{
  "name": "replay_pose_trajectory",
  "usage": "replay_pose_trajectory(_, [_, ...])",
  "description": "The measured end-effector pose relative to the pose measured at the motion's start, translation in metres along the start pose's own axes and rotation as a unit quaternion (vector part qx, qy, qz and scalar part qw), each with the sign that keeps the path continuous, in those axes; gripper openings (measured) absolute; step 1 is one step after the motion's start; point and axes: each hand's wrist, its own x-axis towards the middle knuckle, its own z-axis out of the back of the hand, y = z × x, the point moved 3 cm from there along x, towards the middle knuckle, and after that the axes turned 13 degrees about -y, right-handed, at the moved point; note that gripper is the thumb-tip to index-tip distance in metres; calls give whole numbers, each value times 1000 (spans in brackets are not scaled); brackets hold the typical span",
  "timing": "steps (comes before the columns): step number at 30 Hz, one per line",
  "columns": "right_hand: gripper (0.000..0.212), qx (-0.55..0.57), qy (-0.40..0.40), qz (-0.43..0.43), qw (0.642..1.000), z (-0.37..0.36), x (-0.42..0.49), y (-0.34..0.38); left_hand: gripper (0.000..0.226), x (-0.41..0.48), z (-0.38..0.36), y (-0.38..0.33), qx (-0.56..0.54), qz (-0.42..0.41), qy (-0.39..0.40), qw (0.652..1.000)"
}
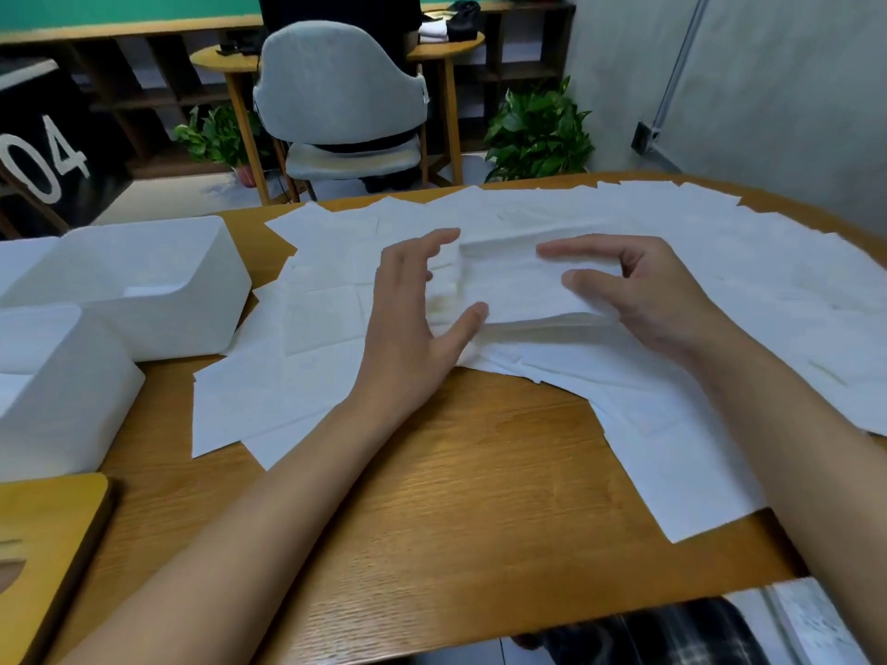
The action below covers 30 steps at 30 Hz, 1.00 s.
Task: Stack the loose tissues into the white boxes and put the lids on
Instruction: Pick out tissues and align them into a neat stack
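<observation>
We see a wood-grain table [480, 496] strewn with thin, flat loose tissues [720, 261] that overlap across its far half. Two open, round-cornered white boxes [201, 304] stand at the left edge, with a tan wooden lid [43, 535] nearer us. A squared stack of tissues [518, 290] lies on the sheets at centre. The left hand [413, 309] brackets its left end, grip wide and fingers spread. The right hand [657, 300] covers its right end, thumb on top and fingers bent; we cannot tell whether this grip pinches.

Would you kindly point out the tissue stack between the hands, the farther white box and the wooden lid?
tissue stack [523, 290], head view, top sheet.
farther white box [201, 319], head view, near outer wall.
wooden lid [48, 530], head view, top face.
</observation>
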Motion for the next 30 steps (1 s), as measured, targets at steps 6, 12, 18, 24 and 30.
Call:
replay_pose_trajectory(6, [33, -6, -45, -8, 999, 29, -6, -22, 6, -5, -43, -28, -36, -35, 147, 988])
replay_pose_trajectory(12, [34, 34, -101, -33, 994, 37, -15, -35, 18, -29, -73, -56, -74, -30, 293, 953])
replay_pose_trajectory(18, [35, 42, -97, -39, 994, 38, -13, -37, 33, -49, -74, -62, -64, -60, 390, 917])
replay_pose_trajectory(24, [34, 26, -88, -29, 995, 38, -13, -38, 11, -49, -76, -60, -105, -51, 378, 918])
replay_pose_trajectory(30, [34, 49, -80, -48, 994, 38, -15, -38, 3, -35, -61, -49, -156, 62, 323, 932])
